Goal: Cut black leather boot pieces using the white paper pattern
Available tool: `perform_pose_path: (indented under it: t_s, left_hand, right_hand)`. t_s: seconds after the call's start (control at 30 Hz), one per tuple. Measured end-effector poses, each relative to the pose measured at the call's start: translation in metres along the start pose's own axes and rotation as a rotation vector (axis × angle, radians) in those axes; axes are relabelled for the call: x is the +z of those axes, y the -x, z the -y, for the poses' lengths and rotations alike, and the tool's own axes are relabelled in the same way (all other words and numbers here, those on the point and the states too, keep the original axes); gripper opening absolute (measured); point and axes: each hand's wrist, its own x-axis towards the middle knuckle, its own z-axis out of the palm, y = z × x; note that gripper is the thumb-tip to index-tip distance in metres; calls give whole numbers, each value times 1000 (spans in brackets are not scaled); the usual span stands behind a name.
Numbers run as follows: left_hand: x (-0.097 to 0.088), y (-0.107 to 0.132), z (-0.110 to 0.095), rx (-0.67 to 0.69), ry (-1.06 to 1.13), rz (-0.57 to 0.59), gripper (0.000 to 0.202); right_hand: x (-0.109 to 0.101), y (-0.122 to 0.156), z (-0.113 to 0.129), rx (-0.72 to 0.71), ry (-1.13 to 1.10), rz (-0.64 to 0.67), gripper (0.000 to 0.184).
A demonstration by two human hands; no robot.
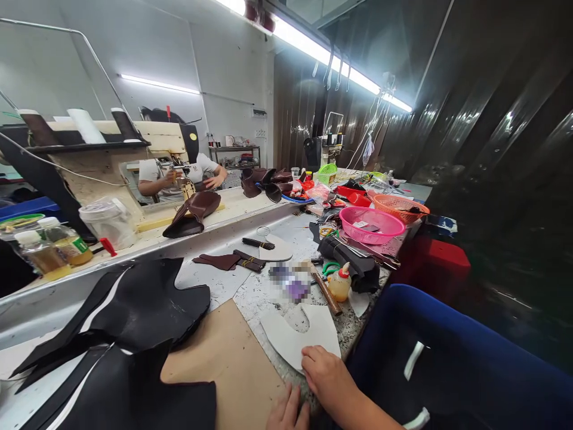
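- right hand (326,375) rests on the near edge of the white cut piece (290,341), which lies flat on the table (264,292) just beside the brown board (224,358).
- its grip: fingers curled at that edge. pinching or only pressing, i cannot tell from here.
- left hand (286,412) is spread and holds nothing, at the board's corner.
- i'd judge the piece thin, light and floppy, so take it by the broad base rather than the two narrow arms.

white pattern piece (299,334), black leather pieces (147,304), pink basket (371,224)
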Motion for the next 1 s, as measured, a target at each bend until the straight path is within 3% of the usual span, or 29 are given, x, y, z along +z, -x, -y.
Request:
perform_pose_path:
  t_s: [0.23,0.37,0.47,0.53,0.6,0.7,0.73,0.8,0.9,0.93,1.0]
  left_hand:
    - [14,-17,-8,-197,155,153,65]
    - [26,-14,-7,-237,229,207,65]
    - [25,-19,-6,-254,280,258,66]
    - [17,-27,-8,-298,314,330,70]
    - [4,-37,-10,-354,360,415,71]
    - [-20,-49,-15,-441,435,492,70]
    - [-26,-51,-16,-464,455,497,69]
    - [-37,-53,-18,-501,478,480,69]
    - [-45,-53,-20,-535,472,430,68]
    - [-47,-53,-21,-542,470,427,68]
    - [-51,-54,-22,-543,477,451,70]
  right_hand:
    - [-17,-15,-18,79,-170,-111,21]
    - [-8,-4,-23,-5,-261,-138,23]
    - [-10,0,-29,-62,-351,-216,18]
    - [-33,-3,-33,-32,-384,-288,29]
    - [-72,-6,-32,20,-411,-408,36]
    - [-128,-4,-22,29,-459,-684,32]
    - [-136,-1,-19,-9,-440,-683,30]
    - [-126,7,-15,-106,-352,-514,30]
    - [-65,18,-25,-145,-190,-129,57]
    - [-42,20,-31,-117,-163,-82,58]
    - [-10,22,-47,-69,-175,-123,40]
